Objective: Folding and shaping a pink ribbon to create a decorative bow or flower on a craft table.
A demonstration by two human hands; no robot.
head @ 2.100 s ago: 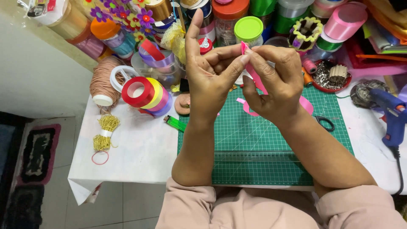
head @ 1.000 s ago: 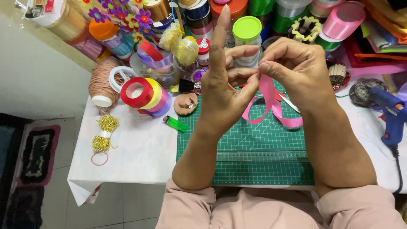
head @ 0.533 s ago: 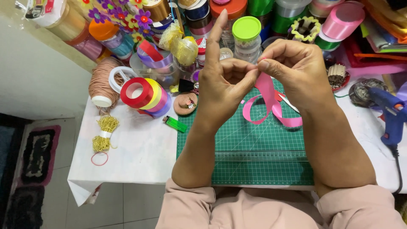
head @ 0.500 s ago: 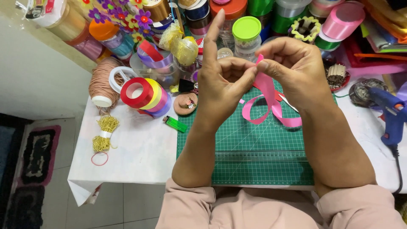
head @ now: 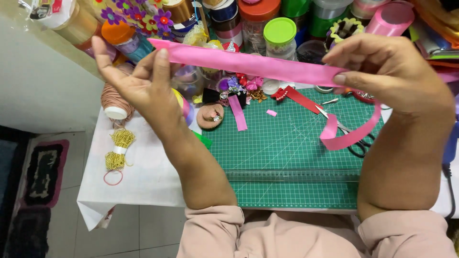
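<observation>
Ribbon [head: 248, 63]: plain bright pink, slight sheen.
Cutting mat [head: 291, 143]: green, ruled with a fine pale grid.
Short ribbon strip [head: 237, 112] on the mat: pink.
Ruler [head: 291, 176]: clear, see-through.
Jar lid [head: 279, 30]: lime green.
Second jar lid [head: 259, 8]: orange-red.
Bead chain [head: 118, 149]: gold, with a white band round its middle.
Rubber band [head: 113, 177]: red.
Cord spool [head: 114, 99]: dusty pink with a white core.
Scissors [head: 356, 143]: black handles.
Tablecloth [head: 138, 177]: white.
Sleeves [head: 267, 239]: pale pink.
Floor rug [head: 43, 172]: black with a pink border.
</observation>
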